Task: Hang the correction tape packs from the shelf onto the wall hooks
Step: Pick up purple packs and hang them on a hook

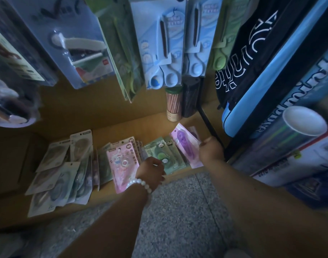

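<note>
Down on the low wooden shelf (122,125) the correction tape packs lie in loose rows. The right hand (210,148) grips a purple pack (185,144) by its edge, tilted up off the shelf's right end. The left hand (152,169), a bead bracelet (141,183) at the wrist, has its fingers curled down onto the green packs (159,151) beside the pink pack (120,161); whether it grips one I cannot tell.

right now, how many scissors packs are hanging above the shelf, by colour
blue scissors packs: 2
green scissors packs: 2
total: 4
</note>
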